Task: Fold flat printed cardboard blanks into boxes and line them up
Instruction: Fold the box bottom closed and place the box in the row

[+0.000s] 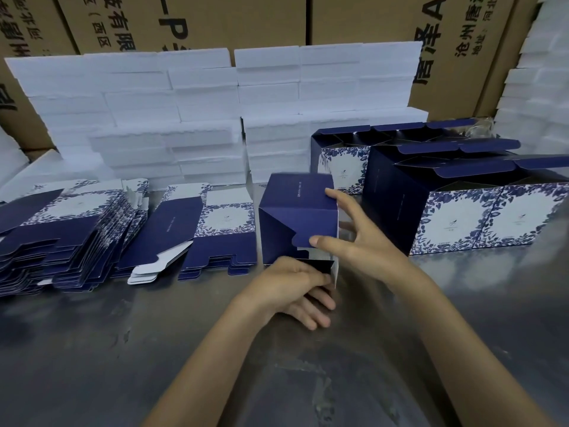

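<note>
- Several folded boxes (480,217) already stand at the right of the bench (92,349), set side by side in rows with their top flaps up and open; you cannot count them exactly, since the far ones are partly hidden.
- One box in hand (297,217) sits at the middle of the bench, just left of the finished rows, tipped so its dark blue underside faces you. It is squared up but its bottom is only part closed.
- Your right hand (360,238) has its grip spread across that box: a fingertip on the far top edge, the thumb pressing the curved bottom flap (303,240) flat.
- Your left hand (292,288) is at the near lower corner, fingers curled round the remaining bottom flap; which flap it is you cannot tell, as the hand covers it.
- Judged from this, the bottom closure is the step in progress; standing the box upright and sliding it into line is left.
- Many flat blanks (70,238) remain at the left, in a fanned heap, with a smaller stack of blanks (215,235) beside the box. Most of the work appears still ahead.
- White foam blocks (184,118) are stacked along the far side, brown cartons (184,23) behind them.
</note>
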The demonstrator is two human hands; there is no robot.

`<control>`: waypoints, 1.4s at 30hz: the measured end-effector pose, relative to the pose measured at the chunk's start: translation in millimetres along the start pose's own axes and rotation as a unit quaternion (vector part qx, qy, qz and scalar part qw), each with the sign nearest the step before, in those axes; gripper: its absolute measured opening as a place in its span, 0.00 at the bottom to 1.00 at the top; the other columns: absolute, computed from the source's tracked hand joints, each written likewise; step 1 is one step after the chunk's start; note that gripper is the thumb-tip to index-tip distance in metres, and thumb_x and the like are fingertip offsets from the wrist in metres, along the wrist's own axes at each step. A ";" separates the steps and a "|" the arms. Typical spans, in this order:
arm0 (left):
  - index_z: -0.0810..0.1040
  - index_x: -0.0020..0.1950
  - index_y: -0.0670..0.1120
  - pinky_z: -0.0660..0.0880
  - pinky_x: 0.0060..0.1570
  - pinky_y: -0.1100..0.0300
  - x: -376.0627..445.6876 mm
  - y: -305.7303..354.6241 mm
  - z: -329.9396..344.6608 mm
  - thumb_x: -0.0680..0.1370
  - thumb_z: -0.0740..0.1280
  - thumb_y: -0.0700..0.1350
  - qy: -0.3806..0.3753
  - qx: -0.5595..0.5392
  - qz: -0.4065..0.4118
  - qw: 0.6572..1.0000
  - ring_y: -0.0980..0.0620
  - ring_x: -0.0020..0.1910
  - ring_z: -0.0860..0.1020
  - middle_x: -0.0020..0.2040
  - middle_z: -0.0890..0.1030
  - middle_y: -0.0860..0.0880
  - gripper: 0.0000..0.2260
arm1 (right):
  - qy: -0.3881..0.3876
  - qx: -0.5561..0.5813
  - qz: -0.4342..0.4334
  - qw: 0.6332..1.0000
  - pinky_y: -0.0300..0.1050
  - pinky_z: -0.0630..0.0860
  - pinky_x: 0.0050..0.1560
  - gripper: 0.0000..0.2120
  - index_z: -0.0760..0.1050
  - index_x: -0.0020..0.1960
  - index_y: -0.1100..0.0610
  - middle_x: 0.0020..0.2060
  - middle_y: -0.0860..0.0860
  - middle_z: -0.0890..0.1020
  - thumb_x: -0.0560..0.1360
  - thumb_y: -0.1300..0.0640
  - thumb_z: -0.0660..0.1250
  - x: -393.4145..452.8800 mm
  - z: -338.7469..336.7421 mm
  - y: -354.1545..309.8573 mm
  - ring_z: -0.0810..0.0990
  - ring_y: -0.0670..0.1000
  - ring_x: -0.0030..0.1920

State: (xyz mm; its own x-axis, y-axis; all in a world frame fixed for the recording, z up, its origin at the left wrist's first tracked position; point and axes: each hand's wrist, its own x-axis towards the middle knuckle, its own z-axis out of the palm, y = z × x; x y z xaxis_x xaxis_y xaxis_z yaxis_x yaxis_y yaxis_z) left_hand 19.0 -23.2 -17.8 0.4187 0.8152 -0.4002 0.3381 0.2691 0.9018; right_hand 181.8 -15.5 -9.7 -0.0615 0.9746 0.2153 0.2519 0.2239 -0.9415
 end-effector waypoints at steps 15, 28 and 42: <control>0.77 0.60 0.54 0.66 0.63 0.70 -11.6 9.9 -35.5 0.76 0.72 0.44 0.379 0.149 0.368 0.836 0.66 0.64 0.70 0.61 0.74 0.64 0.14 | 0.013 0.028 -0.007 1.000 0.32 0.78 0.52 0.30 0.70 0.69 0.40 0.54 0.30 0.80 0.75 0.65 0.73 -1.2 -1.7 -1.9 0.80 0.36 0.55; 0.83 0.55 0.51 0.66 0.60 0.69 -2.5 5.7 -27.8 0.74 0.76 0.43 0.358 0.211 0.414 0.810 0.63 0.62 0.69 0.56 0.78 0.63 0.10 | 0.036 -0.028 -0.103 0.994 0.55 0.61 0.78 0.14 0.83 0.56 0.51 0.77 0.40 0.66 0.74 0.65 0.75 -8.3 7.6 -13.5 0.59 0.40 0.79; 0.85 0.48 0.47 0.64 0.53 0.72 -2.9 8.1 -21.7 0.75 0.75 0.40 0.384 0.213 0.433 0.787 0.55 0.54 0.72 0.48 0.82 0.54 0.04 | 0.093 -0.022 -0.133 0.986 0.40 0.68 0.71 0.10 0.86 0.50 0.57 0.52 0.45 0.86 0.72 0.68 0.76 -2.6 12.6 -7.9 0.74 0.44 0.68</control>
State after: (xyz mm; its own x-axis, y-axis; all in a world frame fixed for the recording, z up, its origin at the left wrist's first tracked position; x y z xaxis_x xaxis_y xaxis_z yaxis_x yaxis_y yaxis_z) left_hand 2.2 -12.2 -5.7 0.0707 0.7123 0.6983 0.5264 -0.6213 0.5804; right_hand 167.8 -19.9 -6.2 0.0452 0.8640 0.5015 0.2933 0.4684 -0.8334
